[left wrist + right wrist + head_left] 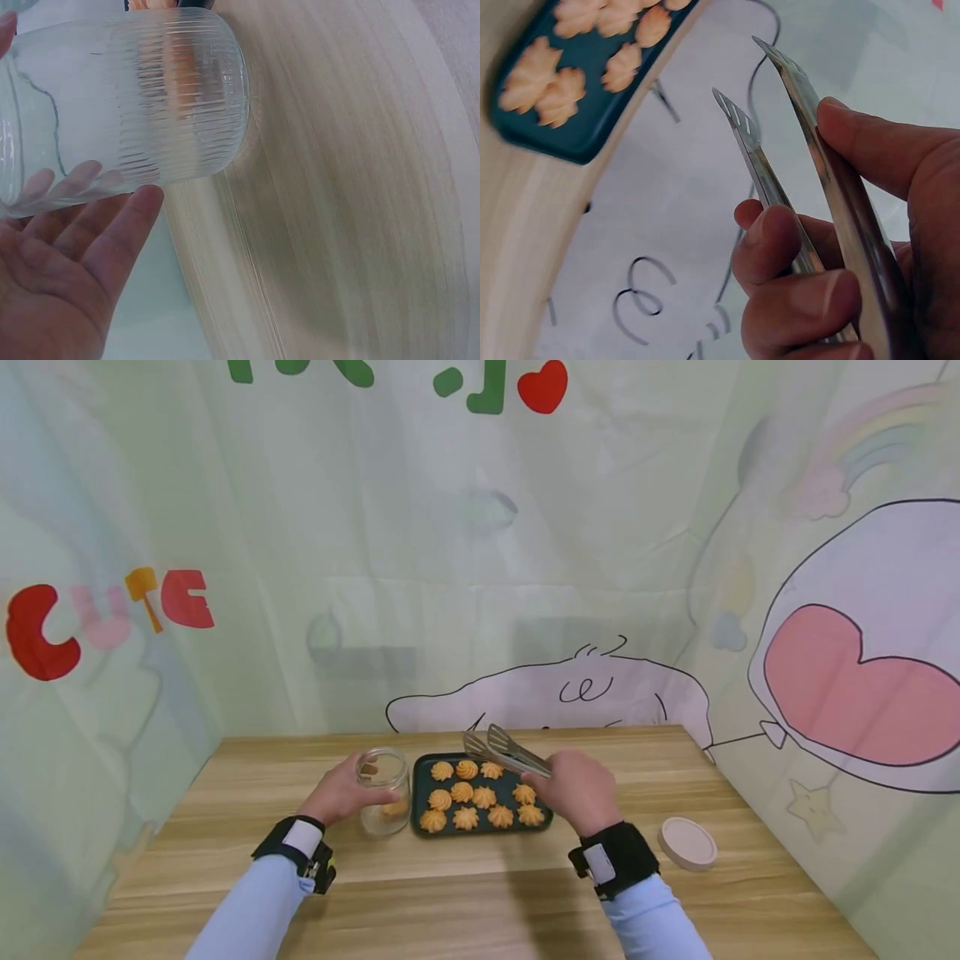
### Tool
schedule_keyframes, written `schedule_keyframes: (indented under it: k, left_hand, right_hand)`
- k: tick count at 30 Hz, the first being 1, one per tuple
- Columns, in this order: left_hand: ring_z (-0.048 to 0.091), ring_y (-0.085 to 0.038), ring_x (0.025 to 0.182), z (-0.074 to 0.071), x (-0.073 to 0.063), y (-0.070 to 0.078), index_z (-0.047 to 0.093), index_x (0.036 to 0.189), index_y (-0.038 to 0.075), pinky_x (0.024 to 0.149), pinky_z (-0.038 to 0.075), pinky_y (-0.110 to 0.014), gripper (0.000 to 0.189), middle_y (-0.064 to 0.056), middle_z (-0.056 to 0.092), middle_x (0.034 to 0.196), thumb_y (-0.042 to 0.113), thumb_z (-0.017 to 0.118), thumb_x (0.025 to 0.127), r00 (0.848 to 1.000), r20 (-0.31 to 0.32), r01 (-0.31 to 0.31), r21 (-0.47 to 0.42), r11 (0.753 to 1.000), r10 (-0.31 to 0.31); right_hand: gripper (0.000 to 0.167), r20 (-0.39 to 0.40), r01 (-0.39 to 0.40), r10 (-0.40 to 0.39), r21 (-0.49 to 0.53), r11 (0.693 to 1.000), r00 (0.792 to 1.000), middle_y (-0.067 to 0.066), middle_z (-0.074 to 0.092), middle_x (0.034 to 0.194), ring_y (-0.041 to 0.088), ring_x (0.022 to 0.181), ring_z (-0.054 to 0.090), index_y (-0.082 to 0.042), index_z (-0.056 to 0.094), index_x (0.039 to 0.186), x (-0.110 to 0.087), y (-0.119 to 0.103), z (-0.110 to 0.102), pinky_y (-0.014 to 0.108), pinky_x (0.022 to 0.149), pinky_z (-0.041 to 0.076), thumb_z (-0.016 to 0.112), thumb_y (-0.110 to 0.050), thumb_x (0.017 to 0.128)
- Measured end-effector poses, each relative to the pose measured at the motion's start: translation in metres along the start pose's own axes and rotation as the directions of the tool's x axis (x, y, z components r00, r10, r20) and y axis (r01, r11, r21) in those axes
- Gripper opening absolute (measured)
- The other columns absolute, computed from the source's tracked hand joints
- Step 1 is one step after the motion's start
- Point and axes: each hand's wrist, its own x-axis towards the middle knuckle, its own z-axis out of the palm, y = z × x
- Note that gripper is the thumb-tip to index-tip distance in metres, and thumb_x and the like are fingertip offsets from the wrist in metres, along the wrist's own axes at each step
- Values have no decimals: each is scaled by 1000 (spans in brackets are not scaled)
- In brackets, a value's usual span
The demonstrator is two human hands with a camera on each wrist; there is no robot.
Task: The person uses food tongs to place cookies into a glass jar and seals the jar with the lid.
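My left hand (342, 791) grips a clear glass jar (384, 827) by its upper part, thumb on the near side and fingers behind. Low inside the ribbed jar (127, 105), a cookie shows orange through the glass. In my right hand (579, 787) is a pair of metal tongs (517, 757), its slotted tips apart with nothing between them. The tongs (795, 157) are held above the far right part of a dark tray (480, 832). Rows of piped, swirl-shaped cookies (483, 797) lie on this tray, just right of the jar.
A round pale lid (688, 843) lies on the wooden table (420, 902) to the right of my right wrist. Behind the table hangs a printed cloth backdrop (465, 568), which also closes off both sides.
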Motion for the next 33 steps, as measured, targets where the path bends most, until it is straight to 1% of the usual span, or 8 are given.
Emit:
schedule_keyframes:
  k: [4, 8, 16, 22, 27, 30, 33]
  left_hand:
    - [51, -50, 136, 0, -1, 1, 39, 153, -2, 107, 47, -60, 97, -29, 53, 149, 43, 87, 82, 1000, -2, -1, 1, 1000, 1]
    - [51, -50, 136, -1, -1, 1, 40, 152, -2, 107, 48, -61, 95, -29, 53, 148, 43, 87, 83, 1000, -2, -4, 2, 1000, 4]
    - [51, -51, 136, -1, -2, 0, 40, 152, -2, 108, 47, -61, 95, -30, 53, 148, 42, 87, 83, 1000, -2, -8, -13, 1000, 8]
    - [51, -51, 136, 0, -1, -1, 42, 151, -2, 107, 47, -61, 92, -29, 53, 148, 41, 87, 83, 1000, -2, -3, -13, 1000, 3]
    - [52, -50, 135, 0, -1, -1, 42, 151, -2, 107, 48, -60, 93, -29, 53, 148, 42, 87, 82, 1000, -4, 1, -19, 1000, -1]
    - [52, -50, 135, 0, 0, -2, 43, 150, -3, 107, 48, -60, 93, -29, 53, 148, 42, 88, 82, 1000, -4, 0, -27, 1000, 0]
    - [52, -50, 135, 0, 0, -2, 43, 150, -2, 106, 48, -61, 93, -29, 53, 148, 41, 88, 81, 1000, -4, 3, -32, 999, -3]
  right_hand:
    - [44, -12, -22, 22, -7, 1000, 1000, -1, 51, 60, 18, 53, 48, -14, 61, 64, -1, 13, 5, 30, 47, 32, 73, -44, 93]
    - [46, -21, -37, 36, -21, 999, 999, -1, 49, 58, 18, 52, 48, -13, 59, 62, -1, 18, 12, 30, 46, 32, 74, -44, 92]
    - [53, -10, -74, 74, -62, 995, 997, -2, 42, 54, 16, 49, 43, -15, 51, 54, 2, 23, 29, 30, 44, 30, 76, -43, 91]
    - [54, 3, -82, 83, -127, 989, 997, -1, 45, 54, 17, 49, 46, -14, 52, 55, 4, 23, 39, 31, 44, 31, 75, -46, 92]
    - [58, 14, -86, 89, -126, 988, 996, -1, 43, 54, 16, 49, 46, -15, 47, 53, 6, 21, 47, 30, 44, 31, 75, -47, 92]
    - [56, -14, -80, 78, -130, 988, 997, 0, 46, 55, 17, 50, 49, -14, 49, 54, 7, 20, 53, 32, 44, 36, 76, -46, 91]
    - [55, -49, -72, 65, -148, 986, 997, 0, 46, 55, 17, 49, 49, -12, 51, 55, 7, 19, 60, 33, 43, 37, 77, -46, 90]
